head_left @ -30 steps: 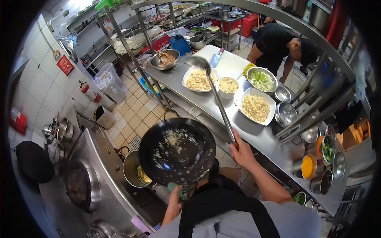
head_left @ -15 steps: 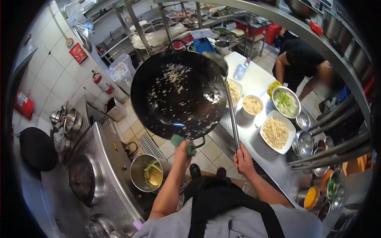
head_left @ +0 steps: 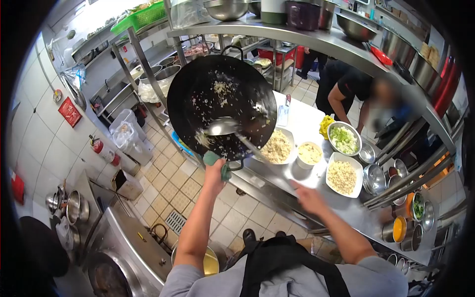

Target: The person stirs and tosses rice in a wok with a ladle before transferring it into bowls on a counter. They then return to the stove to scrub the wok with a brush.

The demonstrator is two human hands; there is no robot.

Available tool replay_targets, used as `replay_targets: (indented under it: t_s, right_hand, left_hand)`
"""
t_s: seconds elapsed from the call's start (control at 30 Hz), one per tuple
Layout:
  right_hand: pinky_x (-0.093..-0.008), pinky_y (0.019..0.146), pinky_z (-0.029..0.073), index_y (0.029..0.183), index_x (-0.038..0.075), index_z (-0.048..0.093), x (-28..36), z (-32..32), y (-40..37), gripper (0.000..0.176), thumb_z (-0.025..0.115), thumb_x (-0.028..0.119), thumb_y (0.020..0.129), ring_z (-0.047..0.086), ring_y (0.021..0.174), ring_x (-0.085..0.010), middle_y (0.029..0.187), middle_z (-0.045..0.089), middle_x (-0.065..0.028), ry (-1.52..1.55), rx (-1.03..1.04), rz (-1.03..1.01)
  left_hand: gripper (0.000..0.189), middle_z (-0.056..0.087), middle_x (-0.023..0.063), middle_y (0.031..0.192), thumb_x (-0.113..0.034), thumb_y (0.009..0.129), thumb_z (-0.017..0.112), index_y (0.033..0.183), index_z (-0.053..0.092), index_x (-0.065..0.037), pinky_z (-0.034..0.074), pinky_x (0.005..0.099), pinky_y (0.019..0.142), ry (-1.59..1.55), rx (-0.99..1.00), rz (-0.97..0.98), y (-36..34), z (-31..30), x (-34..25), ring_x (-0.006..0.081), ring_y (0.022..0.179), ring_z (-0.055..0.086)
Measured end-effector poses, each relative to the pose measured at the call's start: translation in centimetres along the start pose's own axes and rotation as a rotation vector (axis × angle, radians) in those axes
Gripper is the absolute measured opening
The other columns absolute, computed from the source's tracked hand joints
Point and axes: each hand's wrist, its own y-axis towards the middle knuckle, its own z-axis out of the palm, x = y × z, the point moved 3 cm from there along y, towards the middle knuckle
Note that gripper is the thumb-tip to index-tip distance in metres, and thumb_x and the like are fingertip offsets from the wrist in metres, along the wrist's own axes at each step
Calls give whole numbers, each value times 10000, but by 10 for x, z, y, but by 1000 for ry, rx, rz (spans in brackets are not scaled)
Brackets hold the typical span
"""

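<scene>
A large black wok [head_left: 198,94] is tilted up toward me, its inside specked with pale grains. My left hand [head_left: 214,175] is closed on the wok's near handle through a green cloth [head_left: 212,158]. My right hand [head_left: 309,197] grips the long handle of a ladle [head_left: 221,127], blurred by motion; the ladle's metal bowl is inside the wok, by a small clump of grains. Just right of the wok, a white square bowl [head_left: 291,136] of rice-like food stands on the counter. Next to it are a round tub [head_left: 303,164] and a second square bowl [head_left: 355,190], both with similar food.
A steel bowl [head_left: 332,143] of chopped greens stands behind, beside a yellow cloth [head_left: 324,126]. A cleaver [head_left: 283,115] lies on the white board. Another person [head_left: 341,89] bends beyond the counter. A steel shelf [head_left: 292,38] crosses above; a stove [head_left: 123,237] is at left.
The ladle's bowl has swung from the wok's right rim down into its lower left. The wok is now closer to the counter's square bowl, and my view has shifted.
</scene>
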Motion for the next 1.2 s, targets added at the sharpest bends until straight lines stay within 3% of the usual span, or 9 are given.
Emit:
replay_targets:
  t_s: [0.27,0.33,0.4,0.47,0.67,0.83,0.97,1.07,1.2]
  right_hand:
    - [-450,748,498,1410,161,422,55,65,84,447,474,226,971,625,839,-444,913,645,-265,-38,-355,152]
    - [-444,772,502,1394,128,444,10,93,29,440,488,205,963,627,876,-448,945,650,-263,-144,-475,-191]
    - [-422,825,501,1376,109,469,-4,67,-16,429,499,201,959,626,980,-410,1019,647,-252,-241,-414,-220]
    - [-371,811,505,1359,123,494,36,25,4,406,494,217,964,661,943,-345,994,658,-231,-57,-175,376]
    - [-316,556,441,1443,161,378,54,78,112,464,450,192,986,512,541,-181,639,535,-100,72,-414,135]
    - [-428,876,483,1463,259,334,-33,29,-28,523,474,223,960,618,1020,-393,1093,647,-201,-341,-31,345]
    - [-416,722,515,1328,267,539,2,-86,8,377,441,322,967,661,846,-327,951,683,-153,-608,-187,291]
    - [-449,691,480,1347,223,502,28,-42,86,398,500,322,962,621,789,-404,904,648,-227,-311,-426,-100]
    - [-445,802,472,1356,199,490,-24,42,42,412,519,295,956,617,906,-422,970,640,-248,-240,-226,188]
  left_hand:
    - [121,557,27,771,-88,815,605,911,531,-81,447,337,524,-22,29,143,18,22,31,167,637,554]
    - [121,556,26,779,-85,814,603,911,529,-80,443,331,531,-25,67,106,41,14,29,163,644,552]
    - [142,561,26,803,-81,810,606,933,534,-77,434,320,538,-63,131,-22,55,6,20,152,660,546]
    - [166,561,23,813,-87,809,611,957,539,-72,436,318,540,-24,96,36,47,4,15,152,679,550]
    - [191,558,16,826,-97,801,619,976,547,-70,443,315,553,-30,157,73,48,27,31,149,719,555]
    - [194,561,17,781,-150,802,634,968,567,-72,435,322,534,19,263,-136,74,-3,-13,147,655,542]
    - [170,554,42,769,-174,832,615,947,524,-89,442,328,472,10,314,-169,61,-21,-22,188,606,559]
    - [174,562,41,795,-189,830,621,940,528,-92,441,341,504,2,299,-167,54,-1,-12,183,649,561]
    - [185,576,39,793,-233,807,649,912,567,-104,444,348,521,55,254,-202,66,0,-25,175,647,557]
